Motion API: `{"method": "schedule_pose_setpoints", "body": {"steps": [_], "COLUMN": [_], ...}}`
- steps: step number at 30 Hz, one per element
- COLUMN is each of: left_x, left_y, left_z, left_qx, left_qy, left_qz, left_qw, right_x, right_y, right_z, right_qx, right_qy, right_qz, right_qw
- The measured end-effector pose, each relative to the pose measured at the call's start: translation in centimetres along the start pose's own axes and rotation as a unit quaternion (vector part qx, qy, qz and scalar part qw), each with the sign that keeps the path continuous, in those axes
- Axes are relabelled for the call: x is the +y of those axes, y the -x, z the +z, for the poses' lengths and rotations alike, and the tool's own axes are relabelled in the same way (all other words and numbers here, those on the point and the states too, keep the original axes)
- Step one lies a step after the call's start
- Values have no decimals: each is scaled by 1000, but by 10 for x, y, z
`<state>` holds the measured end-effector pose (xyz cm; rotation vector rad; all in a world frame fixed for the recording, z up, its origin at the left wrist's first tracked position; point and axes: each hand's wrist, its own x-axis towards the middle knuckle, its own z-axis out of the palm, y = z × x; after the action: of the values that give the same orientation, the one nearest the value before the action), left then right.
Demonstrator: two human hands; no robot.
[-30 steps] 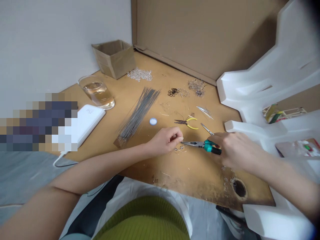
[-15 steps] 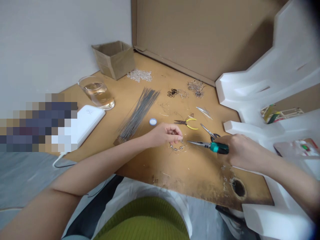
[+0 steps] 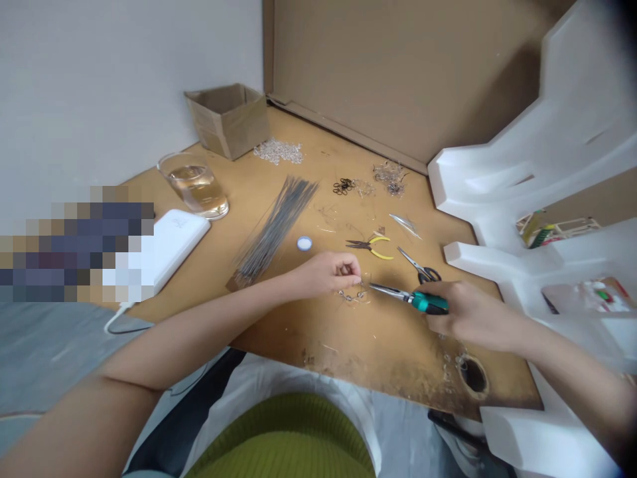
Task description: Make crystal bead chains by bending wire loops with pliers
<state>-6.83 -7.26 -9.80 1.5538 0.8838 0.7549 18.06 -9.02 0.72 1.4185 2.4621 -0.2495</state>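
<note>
My left hand point(image 3: 332, 273) is closed in a pinch over the middle of the table. From its fingertips hangs a curved thin wire strung with several small round beads point(image 3: 354, 297). Wrapped in my right hand point(image 3: 462, 317) are needle-nose pliers point(image 3: 422, 302) with teal and black handles. Their long tips point left and lie just beside the left fingertips; whether they touch the wire I cannot tell. Behind the hands lie yellow-handled pliers point(image 3: 371, 245) and a pair of dark-handled scissors point(image 3: 421, 267). A small round white-and-blue disc point(image 3: 304, 243) is near my left wrist.
A bundle of straight grey wires point(image 3: 279, 229) lies left of centre. Farther back are a glass of amber liquid point(image 3: 196, 186), a cardboard box point(image 3: 229, 126), clear beads point(image 3: 279, 151) and black rings point(image 3: 343, 186). White foam point(image 3: 478, 192) borders the right; a hole point(image 3: 472, 376) pierces the table.
My right hand has shifted slightly left and down, bringing the plier tips closer to my left fingertips. The left hand has sunk a little, still pinching the beaded wire.
</note>
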Motion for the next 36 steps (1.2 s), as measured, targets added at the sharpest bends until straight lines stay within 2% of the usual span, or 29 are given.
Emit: {"method": "schedule_pose_setpoints", "body": {"steps": [2,4,7,10,14,20,27,36], "left_x": [-2,-3,-2,-1,-3,-4,-6,-7], "left_y": [1,0,-3,-7,-8,-7,-7,-8], "left_z": [2,2,-1,-3,-2,-1,-2,-2], "left_qx": [11,15,-8,-23,-24,-43,-38,-34], "left_qy": [-38,-20,91,202,292,368,385,379], "left_qz": [25,9,-49,-97,-138,-175,-201,-199], "left_qw": [999,1000,995,974,946,912,900,903], "right_x": [0,2,9,11,3,-6,-5,1], "right_y": [0,-1,-1,0,4,1,-3,-3], "right_z": [4,7,9,11,13,15,13,17], "right_qx": [15,84,193,250,260,297,294,281], "right_qy": [9,34,88,210,307,342,346,294], "right_qz": [-2,-30,-103,-167,-211,-189,-207,-210], "right_qw": [1000,995,972,930,891,871,867,889]}}
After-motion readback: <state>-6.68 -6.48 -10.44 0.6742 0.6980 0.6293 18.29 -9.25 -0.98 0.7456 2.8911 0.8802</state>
